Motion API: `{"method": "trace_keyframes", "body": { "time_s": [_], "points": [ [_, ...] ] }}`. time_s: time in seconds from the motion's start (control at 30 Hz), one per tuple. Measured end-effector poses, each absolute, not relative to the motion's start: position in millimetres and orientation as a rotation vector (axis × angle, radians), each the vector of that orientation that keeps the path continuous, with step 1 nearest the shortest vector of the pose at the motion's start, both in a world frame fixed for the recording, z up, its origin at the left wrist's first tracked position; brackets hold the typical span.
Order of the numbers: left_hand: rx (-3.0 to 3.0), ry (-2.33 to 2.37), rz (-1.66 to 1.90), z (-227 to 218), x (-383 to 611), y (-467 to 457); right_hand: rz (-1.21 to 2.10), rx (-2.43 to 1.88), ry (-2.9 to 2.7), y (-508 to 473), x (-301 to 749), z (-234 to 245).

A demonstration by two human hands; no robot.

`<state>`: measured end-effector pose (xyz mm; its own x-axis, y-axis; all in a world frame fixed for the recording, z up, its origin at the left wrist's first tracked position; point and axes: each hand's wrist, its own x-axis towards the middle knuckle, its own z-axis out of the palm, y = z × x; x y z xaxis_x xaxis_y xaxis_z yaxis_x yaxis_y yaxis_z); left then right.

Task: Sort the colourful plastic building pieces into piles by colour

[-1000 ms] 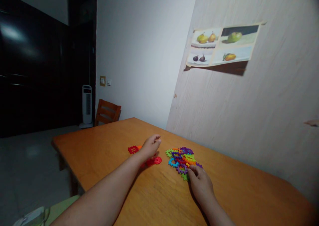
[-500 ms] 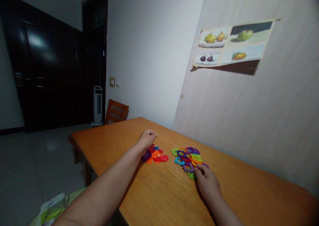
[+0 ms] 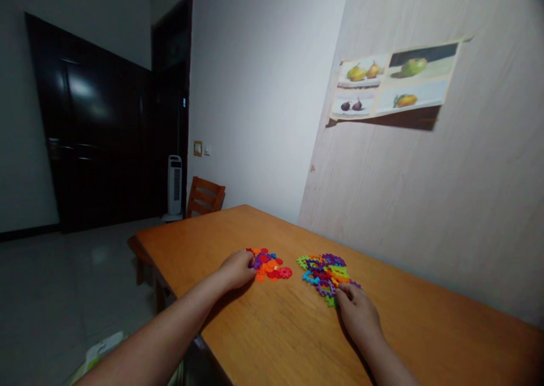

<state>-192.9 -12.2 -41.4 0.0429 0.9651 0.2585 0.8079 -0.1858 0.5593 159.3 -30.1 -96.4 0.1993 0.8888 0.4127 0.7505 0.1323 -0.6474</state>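
Where heaped, pieces [image 3: 268,268] (multicoloured) beside hands [image 3: 359,312].

It's red, orange, purple and a dash of blue in the left pile [image 3: 269,267], purple, lime, sky blue, orange and red in the right pile [image 3: 326,274], orange-brown across the table [image 3: 272,329], streaky pale grain on the panel [image 3: 391,199], reddish brown on the chair [image 3: 206,197], near-black on the door [image 3: 104,131]!

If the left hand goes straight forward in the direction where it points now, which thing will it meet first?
The left hand would most likely meet the pile of red, orange and purple pieces right in front of it; whether it touches them now is hard to tell.
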Motion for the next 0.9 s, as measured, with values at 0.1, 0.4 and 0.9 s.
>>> {"method": "trace_keyframes", "body": {
  "time_s": [0.1,0.4,0.9],
  "points": [
    [2.055,1.883,0.909,-31.9,-192.5,-10.4,0.205,-1.634,-1.583,-31.0,157.8,-95.5],
    [1.868,1.642,1.197,-19.3,-129.2,32.3,0.182,-1.643,-1.584,-32.6,153.4,-93.6],
    [1.432,1.385,1.316,-22.8,-109.4,73.2,0.199,-1.635,-1.553,-35.5,150.9,-90.3]
  ]
}}
